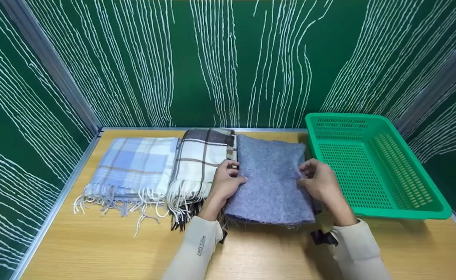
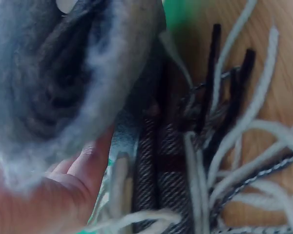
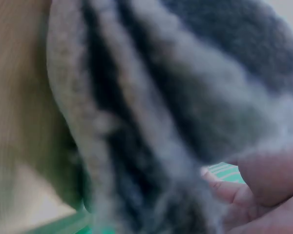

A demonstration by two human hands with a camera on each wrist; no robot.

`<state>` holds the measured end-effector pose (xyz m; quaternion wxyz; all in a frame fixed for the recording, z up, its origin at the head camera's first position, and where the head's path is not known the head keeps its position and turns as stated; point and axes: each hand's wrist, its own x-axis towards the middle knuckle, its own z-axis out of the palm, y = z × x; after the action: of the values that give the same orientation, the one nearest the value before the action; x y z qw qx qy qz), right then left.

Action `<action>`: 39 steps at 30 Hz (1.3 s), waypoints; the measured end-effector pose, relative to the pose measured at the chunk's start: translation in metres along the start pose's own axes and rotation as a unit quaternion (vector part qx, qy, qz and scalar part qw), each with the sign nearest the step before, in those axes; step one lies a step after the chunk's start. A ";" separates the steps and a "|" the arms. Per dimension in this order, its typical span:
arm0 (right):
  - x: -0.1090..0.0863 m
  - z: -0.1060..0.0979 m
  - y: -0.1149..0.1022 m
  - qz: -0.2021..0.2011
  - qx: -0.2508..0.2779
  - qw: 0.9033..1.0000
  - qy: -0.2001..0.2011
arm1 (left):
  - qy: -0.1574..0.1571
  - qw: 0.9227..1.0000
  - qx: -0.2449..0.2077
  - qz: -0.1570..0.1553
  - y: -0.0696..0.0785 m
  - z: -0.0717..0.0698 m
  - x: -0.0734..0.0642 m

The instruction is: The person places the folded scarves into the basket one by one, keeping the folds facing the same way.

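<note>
A folded grey-blue woolly scarf [image 1: 272, 182] is held at its two sides, between both hands. My left hand [image 1: 226, 181] pinches its left edge with thumb and fingers. On the opposite edge, my right hand [image 1: 319, 181] grips the cloth the same way. The left wrist view shows the thick rounded fold of the scarf [image 2: 102, 92] above the left hand [image 2: 80, 178]. Seen from the right wrist, several stacked layers of the scarf [image 3: 185, 97] hang beside the right fingers [image 3: 268, 190].
Just left of the grey scarf lies a folded white, brown and black checked scarf [image 1: 199, 159] with fringe. Beyond it is a folded blue-and-white plaid scarf [image 1: 138, 163], also fringed. A green plastic basket [image 1: 403, 214] stands on the right of the wooden table [image 1: 95, 241]. Green panels [image 1: 247, 62] rise behind.
</note>
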<state>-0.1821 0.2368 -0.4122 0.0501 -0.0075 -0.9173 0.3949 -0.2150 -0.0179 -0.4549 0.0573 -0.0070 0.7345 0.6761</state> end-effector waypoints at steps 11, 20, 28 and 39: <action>0.000 -0.021 -0.002 0.042 0.077 0.995 -0.043 | -0.012 0.999 -0.046 -0.001 0.014 -0.005 -0.003; 0.001 -0.039 -0.005 0.055 0.099 0.992 -0.061 | -0.019 0.998 -0.055 0.021 0.025 -0.005 -0.006; 0.005 -0.056 0.000 0.075 0.169 0.978 -0.094 | -0.022 0.998 -0.048 0.029 0.036 -0.004 -0.007; 0.004 -0.069 -0.001 0.070 0.186 0.977 -0.082 | -0.027 0.996 -0.057 0.064 0.045 0.001 -0.008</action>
<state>-0.1796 0.2868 -0.3638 -0.0524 -0.0298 -0.8261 0.5603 -0.2111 -0.0133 -0.4098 0.0331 0.0548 0.6918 0.7192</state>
